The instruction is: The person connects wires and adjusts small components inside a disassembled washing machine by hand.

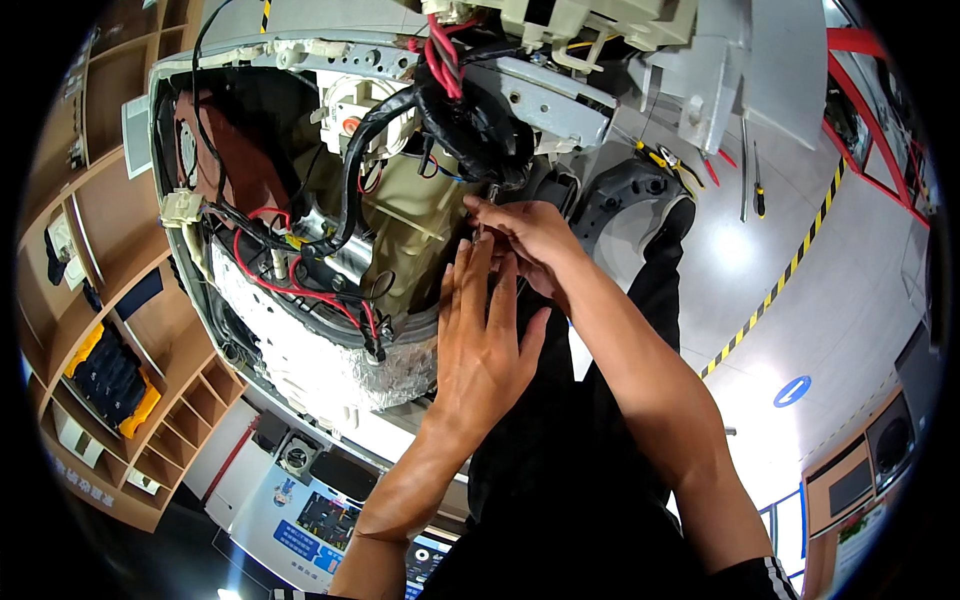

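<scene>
Before me is an opened washing machine (400, 365), its pale tub and wiring exposed. My right hand (535, 240) is closed, thumb and fingers pinched near the machine's right inner side, just below a thick black-taped wire bundle (480, 140). A bit of thin metal shows at its fingertips, but what it holds is mostly hidden. My left hand (485, 345) lies just below and left of it, back up and fingers stretched out. Its fingertips come close to the right hand's fingers, and whether they touch anything there I cannot tell.
Pliers (675, 165) and a yellow-black screwdriver (759, 190) lie on the grey floor at the right, near yellow-black floor tape (780, 270). Red wires (300, 290) cross the tub. Wooden shelving (130, 250) stands at the left, a red metal frame (870, 120) at the far right.
</scene>
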Available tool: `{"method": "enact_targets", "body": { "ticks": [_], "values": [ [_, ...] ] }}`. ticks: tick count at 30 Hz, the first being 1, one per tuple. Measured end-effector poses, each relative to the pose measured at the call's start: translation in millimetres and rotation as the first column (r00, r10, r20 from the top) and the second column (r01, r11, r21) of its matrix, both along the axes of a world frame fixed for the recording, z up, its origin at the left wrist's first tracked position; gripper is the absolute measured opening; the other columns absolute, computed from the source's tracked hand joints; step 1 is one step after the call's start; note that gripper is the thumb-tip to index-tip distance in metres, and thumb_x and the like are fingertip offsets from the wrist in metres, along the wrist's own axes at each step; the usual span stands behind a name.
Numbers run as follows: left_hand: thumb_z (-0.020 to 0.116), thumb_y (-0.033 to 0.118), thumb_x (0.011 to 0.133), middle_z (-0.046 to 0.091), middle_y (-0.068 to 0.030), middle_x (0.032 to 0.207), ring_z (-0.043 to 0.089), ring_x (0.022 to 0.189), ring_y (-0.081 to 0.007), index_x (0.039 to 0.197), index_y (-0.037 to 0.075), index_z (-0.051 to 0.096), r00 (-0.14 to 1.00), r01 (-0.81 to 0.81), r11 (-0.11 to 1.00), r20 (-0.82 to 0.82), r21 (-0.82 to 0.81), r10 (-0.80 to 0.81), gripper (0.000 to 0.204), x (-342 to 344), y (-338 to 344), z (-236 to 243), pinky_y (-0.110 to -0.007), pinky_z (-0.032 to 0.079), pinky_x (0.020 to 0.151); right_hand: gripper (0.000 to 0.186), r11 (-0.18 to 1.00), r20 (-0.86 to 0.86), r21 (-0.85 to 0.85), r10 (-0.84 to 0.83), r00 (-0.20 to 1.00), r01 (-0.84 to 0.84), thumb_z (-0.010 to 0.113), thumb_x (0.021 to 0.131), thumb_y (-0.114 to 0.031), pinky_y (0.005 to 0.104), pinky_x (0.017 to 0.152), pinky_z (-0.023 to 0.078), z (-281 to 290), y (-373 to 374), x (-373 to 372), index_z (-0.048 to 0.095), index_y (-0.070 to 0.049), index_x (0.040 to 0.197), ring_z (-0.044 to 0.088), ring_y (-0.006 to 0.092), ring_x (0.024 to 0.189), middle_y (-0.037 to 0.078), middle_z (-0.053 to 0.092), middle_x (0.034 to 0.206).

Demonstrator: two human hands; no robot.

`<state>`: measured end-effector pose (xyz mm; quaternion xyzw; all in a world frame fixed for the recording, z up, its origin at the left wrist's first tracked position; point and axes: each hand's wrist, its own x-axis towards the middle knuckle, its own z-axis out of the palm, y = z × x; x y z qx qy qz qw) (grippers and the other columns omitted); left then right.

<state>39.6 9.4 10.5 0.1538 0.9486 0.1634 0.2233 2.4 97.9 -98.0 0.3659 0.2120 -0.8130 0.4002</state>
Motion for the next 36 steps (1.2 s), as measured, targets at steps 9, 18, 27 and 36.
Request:
{"method": "enact_targets", "body": {
  "ticks": [9, 18, 27, 36],
  "values": [
    [0.068, 0.01, 0.076, 0.019, -0.0296, 0.14, 0.025, 0.129, -0.044, 0.126, -0.005, 0.039, 0.964, -0.238, 0.945, 0.17, 0.223, 0.203, 0.06, 9.1, 1.3, 33.2, -0.047, 0.03, 0.101, 0.022, 0.989, 0.141, -0.106, -0.084, 0.986, 0.1, 0.043, 0.09, -0.008, 0.0328, 0.079, 0.053, 8.3, -6.4, -7.7, 0.052, 0.007, 0.104, 0.062, 0.0233, 0.09, 0.014, 0.063, 0.095],
    [0.064, 0.009, 0.077, 0.016, -0.0236, 0.143, 0.025, 0.131, -0.0364, 0.135, -0.007, 0.023, 0.911, -0.377, 0.884, 0.282, 0.278, 0.3, 0.073, 11.8, 5.5, 10.9, -0.044, 0.035, 0.099, 0.028, 0.972, 0.043, -0.189, -0.136, 0.99, 0.142, 0.044, 0.091, -0.011, 0.0273, 0.074, 0.05, -10.9, 2.8, 6.1, 0.048, 0.003, 0.114, 0.061, 0.0202, 0.097, 0.013, 0.061, 0.107],
    [0.065, 0.003, 0.075, 0.02, -0.0262, 0.14, 0.028, 0.129, -0.0388, 0.135, -0.004, 0.027, 0.962, -0.268, 0.918, 0.126, 0.291, 0.241, 0.071, 20.5, 1.4, 6.2, -0.044, 0.036, 0.097, 0.025, 0.991, 0.066, -0.069, -0.109, 0.992, 0.114, 0.053, 0.09, -0.017, 0.0283, 0.072, 0.052, 8.1, -2.4, 5.7, 0.049, 0.003, 0.105, 0.062, 0.0214, 0.089, 0.014, 0.061, 0.1],
    [0.066, 0.003, 0.075, 0.016, -0.0274, 0.142, 0.027, 0.129, -0.0403, 0.136, -0.003, 0.025, 0.949, -0.313, 0.911, 0.129, 0.268, 0.288, 0.074, 15.3, 2.9, 2.2, -0.045, 0.036, 0.098, 0.023, 0.997, 0.075, 0.061, -0.043, 0.996, 0.039, 0.052, 0.089, -0.015, 0.0304, 0.067, 0.052, 7.8, -9.6, -0.8, 0.054, 0.006, 0.098, 0.064, 0.02, 0.075, 0.011, 0.063, 0.083]
  ]
}}
